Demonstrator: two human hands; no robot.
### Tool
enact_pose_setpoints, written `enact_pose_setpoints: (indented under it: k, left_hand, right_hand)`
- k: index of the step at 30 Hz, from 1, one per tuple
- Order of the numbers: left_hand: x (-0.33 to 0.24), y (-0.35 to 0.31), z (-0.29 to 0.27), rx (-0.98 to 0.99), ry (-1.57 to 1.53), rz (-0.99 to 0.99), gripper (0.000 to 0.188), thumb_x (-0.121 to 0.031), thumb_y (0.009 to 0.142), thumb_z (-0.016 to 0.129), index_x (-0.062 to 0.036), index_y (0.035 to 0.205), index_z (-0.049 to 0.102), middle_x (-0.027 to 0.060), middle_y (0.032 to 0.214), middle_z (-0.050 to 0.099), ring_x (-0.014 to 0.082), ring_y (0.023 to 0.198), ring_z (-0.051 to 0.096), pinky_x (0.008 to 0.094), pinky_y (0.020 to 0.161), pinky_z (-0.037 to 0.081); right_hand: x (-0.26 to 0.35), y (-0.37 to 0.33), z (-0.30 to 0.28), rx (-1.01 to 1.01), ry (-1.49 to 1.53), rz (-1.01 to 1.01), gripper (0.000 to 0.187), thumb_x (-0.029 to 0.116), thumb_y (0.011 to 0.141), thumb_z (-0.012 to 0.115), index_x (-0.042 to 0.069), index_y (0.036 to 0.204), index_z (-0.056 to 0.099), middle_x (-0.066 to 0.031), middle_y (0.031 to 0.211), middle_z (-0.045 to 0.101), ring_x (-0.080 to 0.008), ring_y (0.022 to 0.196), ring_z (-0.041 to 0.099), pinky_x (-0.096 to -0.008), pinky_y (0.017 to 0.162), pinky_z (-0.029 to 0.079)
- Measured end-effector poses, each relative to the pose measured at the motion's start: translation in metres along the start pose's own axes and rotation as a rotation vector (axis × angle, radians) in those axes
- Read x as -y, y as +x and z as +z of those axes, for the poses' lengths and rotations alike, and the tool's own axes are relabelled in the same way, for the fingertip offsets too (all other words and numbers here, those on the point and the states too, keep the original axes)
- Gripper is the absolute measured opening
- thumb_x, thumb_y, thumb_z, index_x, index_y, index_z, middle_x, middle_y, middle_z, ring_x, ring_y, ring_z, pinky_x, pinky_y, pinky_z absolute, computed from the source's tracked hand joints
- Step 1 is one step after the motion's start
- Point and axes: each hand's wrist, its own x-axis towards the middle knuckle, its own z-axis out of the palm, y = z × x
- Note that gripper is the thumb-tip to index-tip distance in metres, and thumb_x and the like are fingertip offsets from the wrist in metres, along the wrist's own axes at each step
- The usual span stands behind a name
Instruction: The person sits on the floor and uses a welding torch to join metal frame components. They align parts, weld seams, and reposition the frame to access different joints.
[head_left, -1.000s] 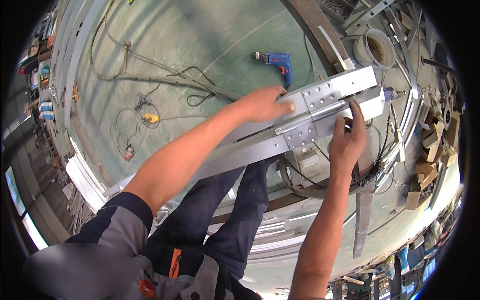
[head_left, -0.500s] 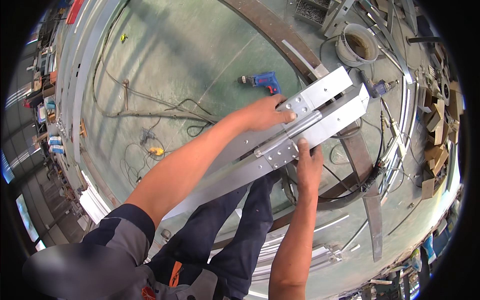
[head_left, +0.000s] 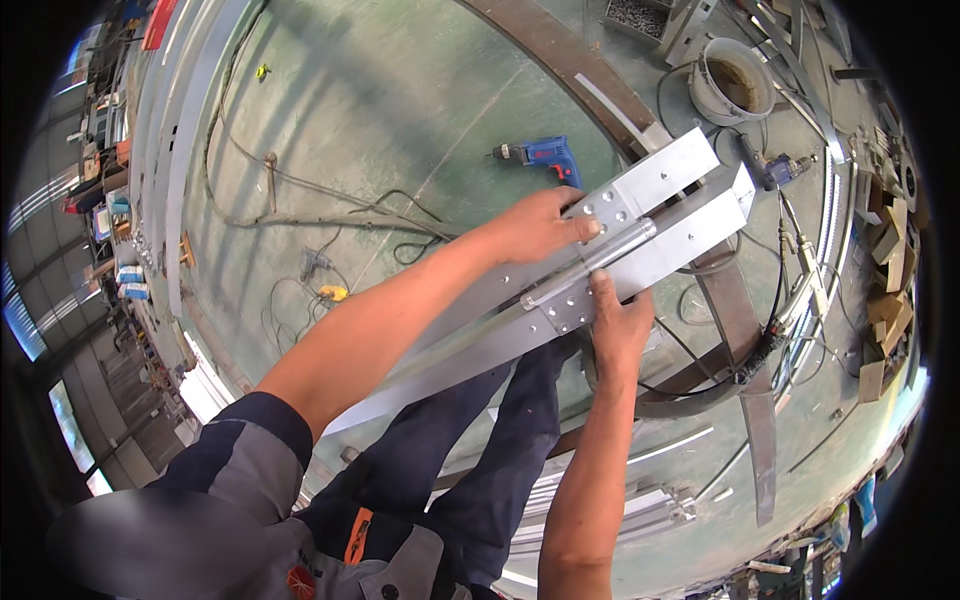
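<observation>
Two long silver metal profiles lie side by side in front of me, the far profile and the near profile. A silver hinge with a round barrel spans the gap between them, its drilled leaves flat on both. My left hand is closed over the far profile's edge, thumb pressed on the leaf beside the holes. Gripping the near profile from below is my right hand, its thumb on top by the hinge barrel. The fingers under the metal are hidden.
A blue drill lies on the green floor beyond the profiles. To the right are a bucket, another power tool and cardboard pieces. Curved brown steel beams run beneath the work. Cables trail across the floor at left.
The whole view has shifted slightly, so the scene sits a little farther right. Both hands keep their hold on the profiles, with the left thumb still on the hinge leaf.
</observation>
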Motion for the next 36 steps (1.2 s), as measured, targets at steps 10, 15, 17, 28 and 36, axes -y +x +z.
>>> enact_pose_setpoints:
  k: [10,15,17,28,36]
  left_hand:
    - [-0.006,0.013,0.007,0.034,0.027,-0.023,0.070,-0.045,0.094,0.075,0.0104,0.135,0.061,0.0246,0.122,0.072,0.0294,0.114,0.069,0.0400,0.100,0.053]
    - [-0.001,0.012,0.007,-0.194,0.198,-0.129,0.089,-0.056,0.082,0.080,0.0092,0.139,0.059,0.0301,0.135,0.066,0.0396,0.124,0.065,0.0448,0.107,0.051]
    - [-0.017,-0.005,0.005,-0.194,0.210,-0.240,0.079,-0.051,0.080,0.082,0.0070,0.130,0.065,0.0310,0.137,0.063,0.0443,0.127,0.062,0.0495,0.109,0.049]
    - [0.097,-0.221,0.053,-1.074,0.413,0.027,0.067,-0.022,0.070,0.082,0.0023,0.128,0.056,0.0252,0.137,0.049,0.0444,0.135,0.045,0.0545,0.114,0.039]
    - [0.244,-0.518,0.102,-1.477,-0.067,-0.884,0.064,-0.029,0.085,0.079,0.0011,0.137,0.055,0.0259,0.139,0.054,0.0437,0.133,0.051,0.0494,0.114,0.044]
  right_hand:
    - [-0.011,0.013,-0.011,0.030,0.120,0.057,0.064,0.029,0.096,0.080,-0.010,0.139,0.055,-0.0189,0.128,0.068,-0.0255,0.114,0.064,-0.0390,0.102,0.050]
    - [-0.001,0.014,-0.006,0.004,0.180,0.210,0.061,0.031,0.100,0.072,-0.004,0.146,0.053,-0.0178,0.137,0.062,-0.0287,0.119,0.062,-0.0414,0.099,0.053]
    - [-0.009,0.008,-0.016,-0.024,0.112,0.270,0.060,0.033,0.102,0.067,-0.004,0.147,0.052,-0.0183,0.139,0.061,-0.0304,0.121,0.062,-0.0420,0.098,0.054]
    - [-0.122,-0.013,-0.140,0.273,-0.704,0.028,0.052,0.036,0.099,0.074,-0.004,0.131,0.067,-0.0197,0.119,0.073,-0.0304,0.104,0.070,-0.0423,0.085,0.057]
    - [-0.083,-0.081,-0.062,0.674,-0.966,-0.129,0.035,0.020,0.096,0.064,-0.005,0.121,0.066,-0.0087,0.090,0.070,-0.0158,0.071,0.064,-0.0297,0.052,0.046]
